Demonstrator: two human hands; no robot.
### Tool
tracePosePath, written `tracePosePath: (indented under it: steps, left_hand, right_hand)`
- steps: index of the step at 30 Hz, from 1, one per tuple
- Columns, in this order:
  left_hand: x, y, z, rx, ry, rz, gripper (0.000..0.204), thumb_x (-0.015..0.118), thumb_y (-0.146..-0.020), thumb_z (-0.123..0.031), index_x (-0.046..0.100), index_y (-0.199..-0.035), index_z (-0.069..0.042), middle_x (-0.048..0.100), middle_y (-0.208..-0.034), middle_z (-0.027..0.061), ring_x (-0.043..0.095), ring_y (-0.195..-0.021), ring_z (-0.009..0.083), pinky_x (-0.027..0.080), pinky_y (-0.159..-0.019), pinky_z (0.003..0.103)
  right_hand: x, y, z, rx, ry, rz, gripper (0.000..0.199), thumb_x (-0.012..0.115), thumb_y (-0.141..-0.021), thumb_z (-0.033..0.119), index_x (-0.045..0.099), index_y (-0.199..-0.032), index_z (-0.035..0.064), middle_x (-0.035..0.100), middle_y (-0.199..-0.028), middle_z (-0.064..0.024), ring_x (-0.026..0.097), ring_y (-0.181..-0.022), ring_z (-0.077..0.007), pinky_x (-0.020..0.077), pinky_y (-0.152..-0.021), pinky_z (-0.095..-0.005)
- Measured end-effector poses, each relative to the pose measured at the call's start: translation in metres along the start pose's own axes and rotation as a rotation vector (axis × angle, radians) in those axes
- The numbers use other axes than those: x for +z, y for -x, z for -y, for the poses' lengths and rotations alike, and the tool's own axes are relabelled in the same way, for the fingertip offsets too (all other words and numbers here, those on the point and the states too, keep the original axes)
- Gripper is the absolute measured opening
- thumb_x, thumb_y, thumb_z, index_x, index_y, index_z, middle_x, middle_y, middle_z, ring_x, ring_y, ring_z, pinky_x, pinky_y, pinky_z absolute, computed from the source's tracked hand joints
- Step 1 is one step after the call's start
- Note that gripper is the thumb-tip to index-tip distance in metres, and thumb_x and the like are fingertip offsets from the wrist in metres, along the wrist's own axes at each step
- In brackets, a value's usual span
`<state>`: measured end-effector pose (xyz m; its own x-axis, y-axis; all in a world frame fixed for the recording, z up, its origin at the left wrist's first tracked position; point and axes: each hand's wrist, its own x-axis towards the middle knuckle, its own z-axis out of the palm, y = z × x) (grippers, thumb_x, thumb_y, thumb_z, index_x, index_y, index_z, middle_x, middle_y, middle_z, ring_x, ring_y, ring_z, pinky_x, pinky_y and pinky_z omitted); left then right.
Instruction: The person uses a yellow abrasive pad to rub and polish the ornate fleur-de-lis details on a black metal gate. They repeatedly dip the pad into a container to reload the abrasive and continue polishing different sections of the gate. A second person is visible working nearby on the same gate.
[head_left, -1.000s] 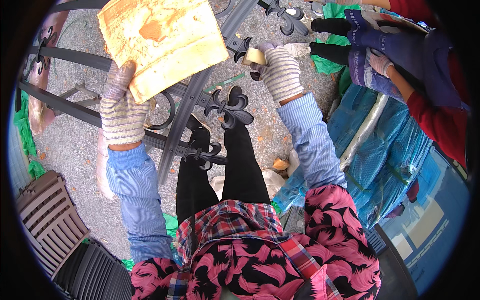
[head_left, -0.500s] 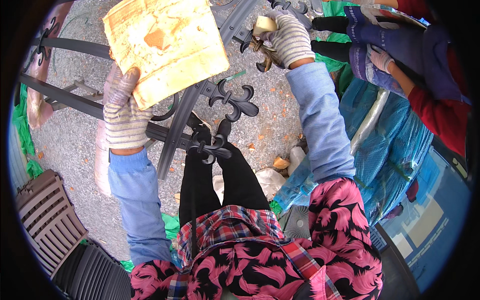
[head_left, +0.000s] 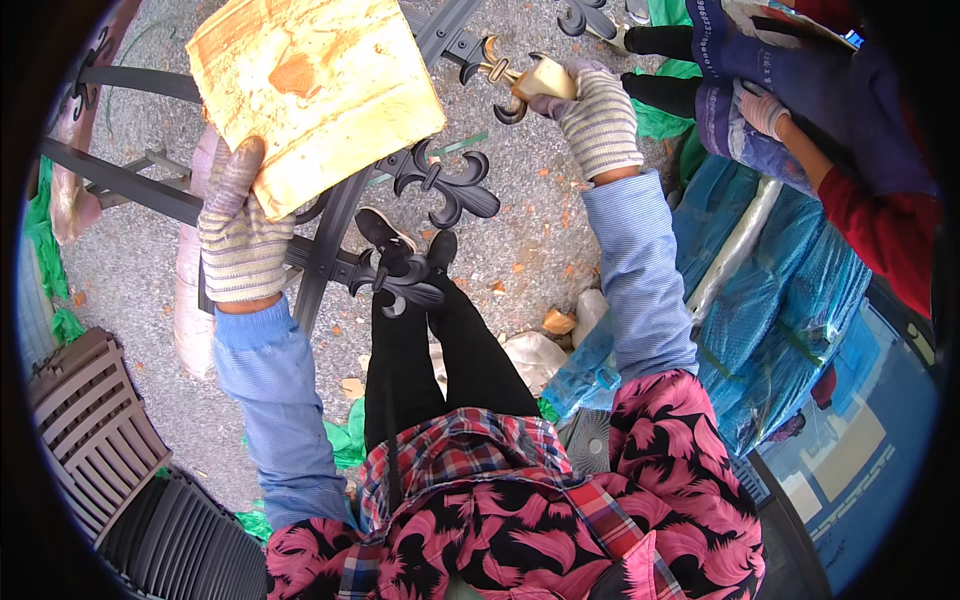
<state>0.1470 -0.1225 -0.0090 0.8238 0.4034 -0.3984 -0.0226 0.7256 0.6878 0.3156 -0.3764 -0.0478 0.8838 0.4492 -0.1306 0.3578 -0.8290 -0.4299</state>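
Observation:
My left hand (head_left: pixel 246 235), in a striped, stained glove, grips the lower left corner of a flat square board (head_left: pixel 345 130) smeared with gold paint. A brownish bare patch shows near the board's middle. In my right hand (head_left: pixel 603 120), gloved alike, is a small pale sponge block (head_left: pixel 546 84) pinched between the fingers. The sponge is at the curled tip of a black fleur-de-lis finial (head_left: pixel 497 70), which has gold on parts of it. Below it, two more finials, an upper one (head_left: pixel 455 188) and a lower one (head_left: pixel 400 285), are black. They belong to a black metal railing (head_left: pixel 125 190).
At the right stands another person in a purple apron (head_left: pixel 745 60), one gloved hand (head_left: pixel 762 108) against it. Blue-wrapped bundles (head_left: pixel 770 300) lie nearby. Brown slatted panels (head_left: pixel 95 430) are stacked at the lower left. Green plastic (head_left: pixel 345 440) and orange crumbs lie on the gravelly ground.
My right hand has shifted slightly right and down with the sponge, uncovering the partly gold finial. The board in my left hand has moved a little left.

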Motion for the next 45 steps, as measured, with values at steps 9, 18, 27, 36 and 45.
tracePosePath:
  steps: [9, 18, 27, 36, 45]
  left_hand:
    - [0.016, 0.014, 0.014, 0.059, -0.006, 0.012, 0.055, 0.055, -0.079, -0.002, 0.03, -0.128, 0.002, 0.045, -0.122, 0.0194, 0.048, -0.11, 0.0294, 0.043, -0.092, 0.041]
    - [0.013, 0.037, 0.009, 0.07, 0.045, -0.027, 0.055, 0.056, -0.08, -0.003, 0.03, -0.128, 0.004, 0.043, -0.125, 0.0186, 0.048, -0.111, 0.0294, 0.045, -0.091, 0.04]
    - [0.011, 0.053, 0.014, 0.049, 0.051, -0.031, 0.059, 0.052, -0.079, 0.002, 0.026, -0.131, 0.001, 0.039, -0.128, 0.019, 0.043, -0.116, 0.0292, 0.039, -0.096, 0.042]
    - [-0.004, 0.065, 0.023, 0.073, 0.167, -0.052, 0.053, 0.054, -0.081, -0.001, 0.03, -0.128, 0.002, 0.042, -0.126, 0.0182, 0.044, -0.115, 0.0282, 0.04, -0.096, 0.041]
    - [0.006, 0.067, 0.062, -0.008, 0.227, 0.019, 0.053, 0.055, -0.079, -0.003, 0.033, -0.126, 0.002, 0.048, -0.12, 0.0173, 0.051, -0.109, 0.0278, 0.047, -0.09, 0.038]
  right_hand:
    - [0.039, 0.015, -0.01, -0.172, 0.27, 0.152, 0.037, 0.072, -0.063, 0.01, 0.057, -0.096, 0.006, 0.058, -0.097, -0.0122, 0.059, -0.081, -0.0262, 0.05, -0.067, -0.034]
    - [0.024, 0.001, -0.035, -0.006, 0.355, 0.09, 0.04, 0.074, -0.063, 0.013, 0.059, -0.099, 0.0058, 0.059, -0.095, -0.014, 0.058, -0.085, -0.0304, 0.0482, -0.074, -0.0373]
    - [0.035, -0.083, -0.085, 0.073, 0.073, -0.045, 0.041, 0.073, -0.065, 0.016, 0.058, -0.101, 0.0075, 0.062, -0.093, -0.014, 0.06, -0.087, -0.0298, 0.0496, -0.077, -0.0361]
    - [0.01, -0.001, -0.04, -0.14, 0.278, 0.002, 0.049, 0.078, -0.058, 0.019, 0.058, -0.099, 0.0026, 0.06, -0.095, -0.0166, 0.058, -0.088, -0.0303, 0.047, -0.076, -0.0353]
    - [-0.05, 0.064, 0.046, -0.299, -0.227, -0.108, 0.046, 0.078, -0.061, 0.02, 0.058, -0.098, -0.0004, 0.06, -0.087, -0.0131, 0.06, -0.078, -0.0227, 0.0493, -0.069, -0.0295]
